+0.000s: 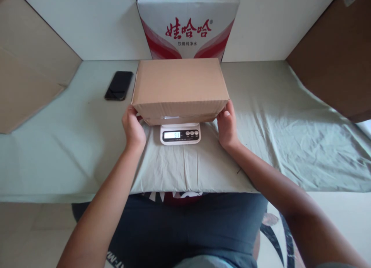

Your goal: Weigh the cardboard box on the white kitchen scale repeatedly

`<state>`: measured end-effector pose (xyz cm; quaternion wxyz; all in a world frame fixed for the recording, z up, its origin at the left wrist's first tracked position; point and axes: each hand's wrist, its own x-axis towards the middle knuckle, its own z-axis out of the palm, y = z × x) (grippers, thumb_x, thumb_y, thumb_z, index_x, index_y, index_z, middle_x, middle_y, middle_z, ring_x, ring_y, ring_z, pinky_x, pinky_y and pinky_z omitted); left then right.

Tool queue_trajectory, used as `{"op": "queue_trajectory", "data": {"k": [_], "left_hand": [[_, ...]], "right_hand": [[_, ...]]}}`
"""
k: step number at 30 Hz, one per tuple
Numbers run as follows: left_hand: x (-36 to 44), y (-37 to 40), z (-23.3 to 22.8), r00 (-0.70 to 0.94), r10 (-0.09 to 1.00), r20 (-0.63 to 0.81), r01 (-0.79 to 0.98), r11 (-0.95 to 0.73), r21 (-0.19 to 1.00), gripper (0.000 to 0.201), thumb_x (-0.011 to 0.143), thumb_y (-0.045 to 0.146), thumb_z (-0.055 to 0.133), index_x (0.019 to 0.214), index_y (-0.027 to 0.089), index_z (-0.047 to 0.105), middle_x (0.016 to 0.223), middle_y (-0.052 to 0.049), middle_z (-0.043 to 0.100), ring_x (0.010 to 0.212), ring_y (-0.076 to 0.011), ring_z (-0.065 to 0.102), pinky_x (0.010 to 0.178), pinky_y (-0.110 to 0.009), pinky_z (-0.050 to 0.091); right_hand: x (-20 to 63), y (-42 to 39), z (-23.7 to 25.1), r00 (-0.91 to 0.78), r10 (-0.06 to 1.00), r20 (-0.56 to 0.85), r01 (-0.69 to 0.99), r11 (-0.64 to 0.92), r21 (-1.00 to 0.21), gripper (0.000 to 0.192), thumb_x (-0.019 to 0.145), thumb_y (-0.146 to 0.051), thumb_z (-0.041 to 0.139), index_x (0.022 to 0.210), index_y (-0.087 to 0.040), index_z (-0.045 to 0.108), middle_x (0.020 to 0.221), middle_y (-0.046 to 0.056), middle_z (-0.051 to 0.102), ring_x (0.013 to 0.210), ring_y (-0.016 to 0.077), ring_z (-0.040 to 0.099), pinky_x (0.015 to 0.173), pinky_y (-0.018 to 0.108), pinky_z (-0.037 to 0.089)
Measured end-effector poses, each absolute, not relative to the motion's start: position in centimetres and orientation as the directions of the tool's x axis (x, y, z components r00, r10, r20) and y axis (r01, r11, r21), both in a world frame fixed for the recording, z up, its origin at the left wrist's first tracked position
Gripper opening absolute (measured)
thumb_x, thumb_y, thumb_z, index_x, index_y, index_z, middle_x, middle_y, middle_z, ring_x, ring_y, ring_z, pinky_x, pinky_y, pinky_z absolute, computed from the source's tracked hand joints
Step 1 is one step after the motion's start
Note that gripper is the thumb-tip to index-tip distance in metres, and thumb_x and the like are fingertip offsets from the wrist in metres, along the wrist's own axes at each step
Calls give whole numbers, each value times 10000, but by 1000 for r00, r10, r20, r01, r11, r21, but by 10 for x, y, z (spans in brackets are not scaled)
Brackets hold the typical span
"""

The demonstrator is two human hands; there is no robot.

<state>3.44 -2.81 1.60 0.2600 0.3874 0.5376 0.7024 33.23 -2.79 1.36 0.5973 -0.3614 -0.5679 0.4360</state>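
Observation:
A brown cardboard box [180, 81] sits over a small white digital kitchen scale [180, 141], hiding most of its platform. The scale's lit display shows what looks like 51, with several round buttons beside it. My left hand [133, 127] is at the box's lower left side, fingers tucked behind and under its edge. On the opposite side, my right hand [227, 123] grips the lower right corner, its fingertips partly hidden by the cardboard. Both hands hold the box between them.
A black smartphone [119, 85] lies left of the box on the pale green cloth [261, 144]. Behind stands a white and red carton [188, 28] with Chinese lettering. Large cardboard pieces flank the table at left [31, 67] and right [336, 59].

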Motion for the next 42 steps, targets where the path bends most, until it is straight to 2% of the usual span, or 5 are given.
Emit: {"op": "queue_trajectory", "data": {"k": [5, 13, 24, 35, 42], "left_hand": [[33, -30, 18, -526, 805, 274, 72, -279, 958, 398, 1008, 503, 520, 756, 212, 624, 864, -63, 674, 943, -225, 686, 673, -387, 465], [42, -36, 31, -571, 749, 337, 55, -374, 926, 270, 960, 454, 591, 830, 224, 646, 893, -54, 674, 852, -196, 634, 693, -316, 476], [39, -37, 24, -578, 697, 425, 40, -496, 867, 333, 920, 585, 635, 993, 265, 695, 1051, -73, 729, 1057, -265, 688, 792, -402, 502], [45, -41, 28, -553, 714, 428, 117, -442, 889, 329, 903, 573, 611, 923, 251, 675, 967, -64, 672, 905, -230, 610, 750, -370, 458], [46, -41, 26, -528, 717, 456, 148, -451, 880, 408, 942, 620, 575, 972, 220, 650, 979, -60, 636, 886, -211, 578, 759, -331, 447]], "right_hand": [[331, -30, 15, -17, 928, 372, -137, 367, -920, 759, 912, -772, 524, 1573, -406, 446, 1730, -19, 478, 1663, 335, 380, 1409, 630, 296], [332, -29, 14, -38, 926, 376, -84, 372, -925, 795, 911, -806, 487, 1609, -438, 384, 1736, -31, 462, 1679, 326, 348, 1399, 625, 313], [330, -27, 7, -44, 908, 417, -81, 413, -907, 764, 918, -794, 485, 1585, -425, 430, 1723, -31, 471, 1680, 336, 334, 1413, 623, 280], [331, -23, 2, -61, 896, 441, -52, 438, -897, 741, 921, -788, 479, 1566, -427, 442, 1711, -31, 474, 1679, 322, 327, 1409, 589, 293], [326, -23, -2, -53, 892, 448, -51, 446, -894, 753, 920, -808, 464, 1574, -437, 431, 1747, -37, 424, 1679, 309, 322, 1433, 568, 222]]}}
